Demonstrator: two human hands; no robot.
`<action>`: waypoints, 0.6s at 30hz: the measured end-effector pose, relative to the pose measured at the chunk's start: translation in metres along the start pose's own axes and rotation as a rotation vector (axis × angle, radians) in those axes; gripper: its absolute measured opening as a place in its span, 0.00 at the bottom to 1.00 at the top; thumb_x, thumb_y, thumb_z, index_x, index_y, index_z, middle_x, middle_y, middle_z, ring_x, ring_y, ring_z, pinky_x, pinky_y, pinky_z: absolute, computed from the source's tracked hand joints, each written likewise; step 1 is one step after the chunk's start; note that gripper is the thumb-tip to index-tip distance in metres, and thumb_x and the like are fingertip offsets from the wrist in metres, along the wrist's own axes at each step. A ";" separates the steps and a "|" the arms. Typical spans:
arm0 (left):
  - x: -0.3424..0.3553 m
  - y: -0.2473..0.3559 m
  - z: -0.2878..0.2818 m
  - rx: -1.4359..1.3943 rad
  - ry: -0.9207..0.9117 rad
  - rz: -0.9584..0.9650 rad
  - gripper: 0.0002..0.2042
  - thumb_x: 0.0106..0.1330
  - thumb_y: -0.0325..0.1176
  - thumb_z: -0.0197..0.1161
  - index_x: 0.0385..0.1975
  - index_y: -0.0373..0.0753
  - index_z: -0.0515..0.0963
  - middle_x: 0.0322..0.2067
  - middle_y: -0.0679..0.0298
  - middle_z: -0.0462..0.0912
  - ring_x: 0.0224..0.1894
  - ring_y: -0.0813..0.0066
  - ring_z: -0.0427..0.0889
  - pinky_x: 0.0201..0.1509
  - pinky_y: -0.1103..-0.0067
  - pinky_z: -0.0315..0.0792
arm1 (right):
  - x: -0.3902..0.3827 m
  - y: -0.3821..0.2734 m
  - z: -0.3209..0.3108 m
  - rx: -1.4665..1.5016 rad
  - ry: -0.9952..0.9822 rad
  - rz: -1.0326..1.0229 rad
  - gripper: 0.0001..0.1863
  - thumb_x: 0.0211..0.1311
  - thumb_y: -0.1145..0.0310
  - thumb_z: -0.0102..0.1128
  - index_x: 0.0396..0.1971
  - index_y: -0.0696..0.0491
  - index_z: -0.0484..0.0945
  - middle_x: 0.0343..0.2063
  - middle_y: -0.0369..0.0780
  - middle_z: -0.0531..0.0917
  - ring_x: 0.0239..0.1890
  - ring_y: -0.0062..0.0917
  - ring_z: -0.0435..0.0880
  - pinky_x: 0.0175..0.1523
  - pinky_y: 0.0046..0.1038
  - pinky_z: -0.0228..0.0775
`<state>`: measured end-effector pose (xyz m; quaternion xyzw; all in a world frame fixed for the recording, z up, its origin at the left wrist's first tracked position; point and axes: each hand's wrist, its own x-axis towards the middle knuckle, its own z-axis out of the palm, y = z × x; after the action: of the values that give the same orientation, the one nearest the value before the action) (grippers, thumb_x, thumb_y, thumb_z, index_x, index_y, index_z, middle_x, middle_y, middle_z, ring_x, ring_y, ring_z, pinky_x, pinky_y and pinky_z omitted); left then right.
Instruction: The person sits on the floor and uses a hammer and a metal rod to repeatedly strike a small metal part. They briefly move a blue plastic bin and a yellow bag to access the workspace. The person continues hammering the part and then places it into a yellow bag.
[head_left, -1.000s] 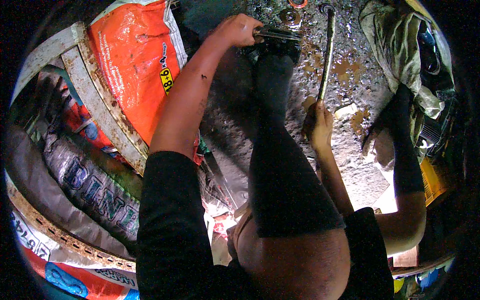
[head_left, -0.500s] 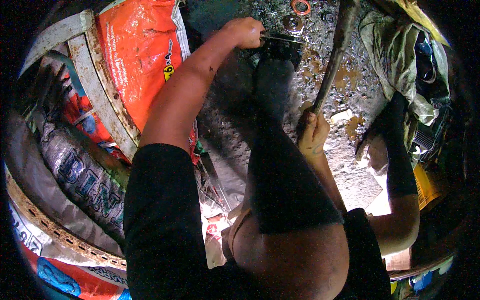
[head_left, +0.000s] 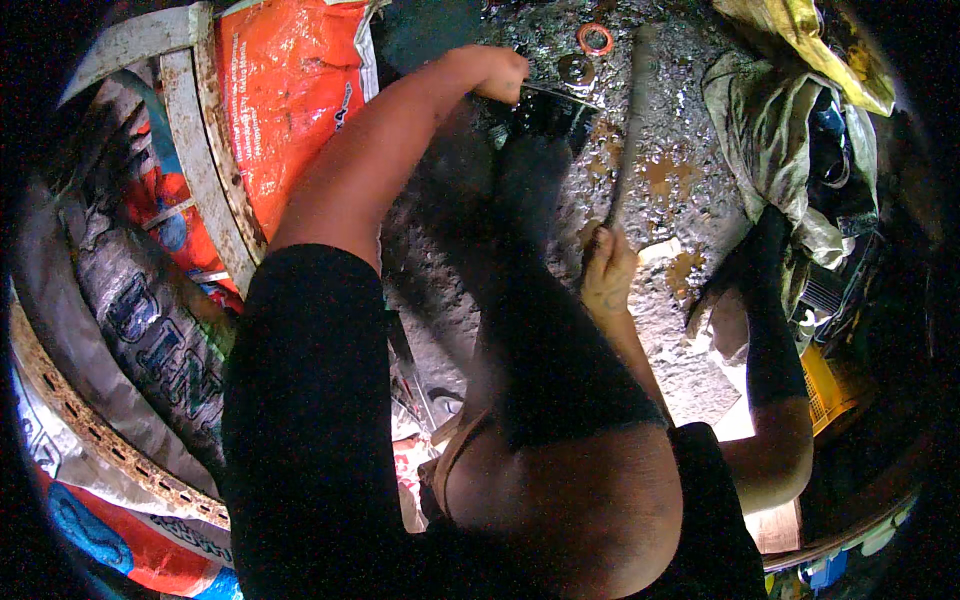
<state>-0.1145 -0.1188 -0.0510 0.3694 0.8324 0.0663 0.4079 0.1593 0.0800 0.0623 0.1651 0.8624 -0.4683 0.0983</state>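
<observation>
My left hand (head_left: 502,76) is closed round the end of a thin metal rod (head_left: 563,95) that points right, low over the wet floor. Beneath the rod is a dark, shiny part (head_left: 545,115), too shadowed to make out, close to the end of my black-covered leg (head_left: 535,190). Lower and to the right, my right hand (head_left: 610,272) grips the near end of a long, dark, slightly curved bar (head_left: 632,130). The bar stands out away from me, its far end right of the rod. A dark round metal disc (head_left: 577,70) and an orange ring (head_left: 595,39) lie beyond the rod.
Oily, wet ground (head_left: 665,175) with brown puddles surrounds the work. At the left are a rusty white metal frame (head_left: 195,130) and an orange sack (head_left: 290,90). A pale cloth (head_left: 755,120), a yellow bag (head_left: 830,50) and a yellow crate (head_left: 825,385) are at the right.
The bar in my right hand has swung left, and its far end now shows lower in the view. My left hand stays on the rod. The whole view has shifted slightly.
</observation>
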 end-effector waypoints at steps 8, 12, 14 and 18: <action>0.001 0.015 -0.040 0.134 -0.222 -0.008 0.19 0.50 0.40 0.66 0.40 0.34 0.81 0.42 0.48 0.83 0.45 0.50 0.82 0.47 0.62 0.77 | 0.005 -0.025 0.001 0.195 0.102 0.042 0.21 0.73 0.60 0.42 0.26 0.62 0.74 0.15 0.40 0.72 0.18 0.24 0.70 0.25 0.29 0.60; -0.001 0.012 -0.035 0.208 -0.157 0.166 0.16 0.51 0.39 0.62 0.35 0.35 0.84 0.40 0.51 0.84 0.43 0.53 0.83 0.47 0.63 0.76 | -0.005 -0.006 0.014 0.208 0.165 -0.132 0.17 0.71 0.62 0.44 0.36 0.61 0.75 0.15 0.46 0.73 0.18 0.40 0.73 0.25 0.39 0.62; -0.002 0.018 -0.039 0.174 -0.151 0.119 0.17 0.51 0.40 0.62 0.35 0.34 0.84 0.40 0.51 0.84 0.43 0.54 0.83 0.48 0.63 0.76 | 0.004 0.013 0.015 -0.084 0.004 0.068 0.18 0.71 0.60 0.44 0.36 0.62 0.74 0.17 0.50 0.74 0.21 0.41 0.76 0.27 0.39 0.63; 0.003 0.023 -0.037 0.140 -0.207 0.032 0.18 0.50 0.40 0.63 0.37 0.34 0.83 0.40 0.50 0.84 0.43 0.53 0.83 0.47 0.63 0.76 | 0.018 -0.032 -0.006 0.103 -0.016 0.178 0.20 0.71 0.58 0.44 0.34 0.62 0.74 0.16 0.48 0.74 0.18 0.37 0.74 0.26 0.39 0.64</action>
<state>-0.1303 -0.0932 -0.0192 0.4149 0.7826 -0.0239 0.4636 0.1310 0.0721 0.0840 0.2420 0.8185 -0.5026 0.1376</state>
